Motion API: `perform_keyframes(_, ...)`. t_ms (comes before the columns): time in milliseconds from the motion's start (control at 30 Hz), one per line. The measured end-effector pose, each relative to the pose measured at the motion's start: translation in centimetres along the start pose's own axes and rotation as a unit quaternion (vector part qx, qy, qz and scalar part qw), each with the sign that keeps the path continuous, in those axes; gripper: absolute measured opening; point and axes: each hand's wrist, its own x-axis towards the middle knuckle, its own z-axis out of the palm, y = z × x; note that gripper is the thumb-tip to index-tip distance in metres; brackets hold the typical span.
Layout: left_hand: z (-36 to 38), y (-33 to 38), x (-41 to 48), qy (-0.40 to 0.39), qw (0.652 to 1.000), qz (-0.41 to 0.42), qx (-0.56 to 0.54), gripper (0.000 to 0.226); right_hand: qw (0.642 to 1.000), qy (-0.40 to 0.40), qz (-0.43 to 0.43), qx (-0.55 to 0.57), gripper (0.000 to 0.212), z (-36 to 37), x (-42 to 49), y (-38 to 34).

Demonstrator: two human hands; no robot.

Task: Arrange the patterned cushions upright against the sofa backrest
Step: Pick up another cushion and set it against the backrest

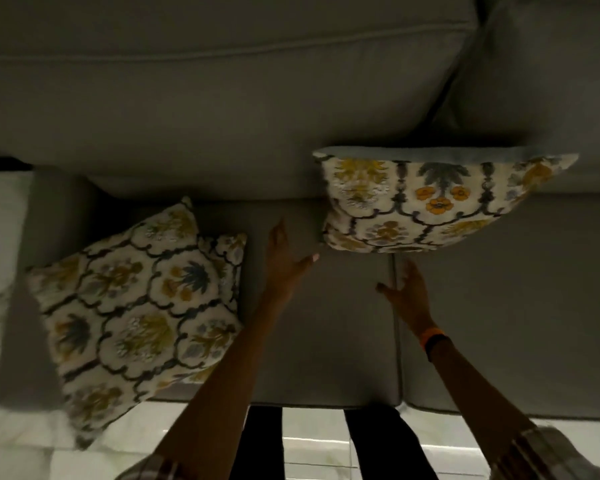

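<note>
Cream cushion (437, 202) beyond both hands shows yellow and blue flowers; the cushion (136, 306) left of them matches, on grey sofa (222, 116).

A dim home living room: grey sofa (222, 116), patterned cushions (136, 306).

sofa (222, 109): matt grey woven cloth
cushions (136, 306) (430, 202): textured floral printed fabric
floor (312, 441): glossy pale tile

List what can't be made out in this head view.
- Second flat cushion: mostly hidden under the top flat cushion.
- Back of the upright cushion: faces the backrest.
- Sofa's left armrest: dim, blurred.
- Left hand, right hand: contact with the seat unclear.
</note>
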Motion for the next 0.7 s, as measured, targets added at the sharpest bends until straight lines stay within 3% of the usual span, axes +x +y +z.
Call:
perform_keyframes(133, -9.2, -7.3, -2.7, 0.116, 0.982, -0.012, 0.152, 0.082, 0.99, -0.112, -0.062, -0.055, 0.063, 11.6, -5.1, -4.7)
perform_keyframes(200, -14.7, -11.7, -4.1, 0.179, 0.971, -0.02, 0.156, 0.076, 0.981, -0.166, -0.09, -0.046, 0.055, 17.3, -7.3, -8.1)
perform_keyframes(300, -21.9, -18.6, -6.2, 0.231, 0.961, -0.09, 0.121, 0.086, 0.966, -0.239, -0.098, 0.013, 0.052, 24.6, -9.6, -12.9)
perform_keyframes(367, -25.3, -22.7, -7.2, 0.245, 0.953, -0.165, 0.065, 0.1, 0.959, -0.259, -0.086, 0.077, 0.055, 28.5, -10.2, -15.4)
perform_keyframes(500, -29.6, -29.0, -6.5, 0.182, 0.941, -0.259, -0.122, 0.132, 0.958, -0.267, -0.028, 0.102, 0.075, 33.7, -10.1, -17.9)
perform_keyframes(567, -30.3, -31.1, -5.4, 0.165, 0.913, -0.284, -0.243, 0.129, 0.957, -0.277, -0.006, 0.086, 0.076, 33.9, -9.7, -18.1)
perform_keyframes(633, -30.8, -32.0, -4.7, 0.155, 0.874, -0.317, -0.334, 0.109, 0.953, -0.291, -0.012, 0.079, 0.073, 33.3, -9.3, -18.0)
perform_keyframes(700, -31.1, -32.5, -4.7, 0.161, 0.876, -0.292, -0.348, 0.108, 0.955, -0.283, -0.031, 0.083, 0.07, 32.4, -9.7, -18.3)
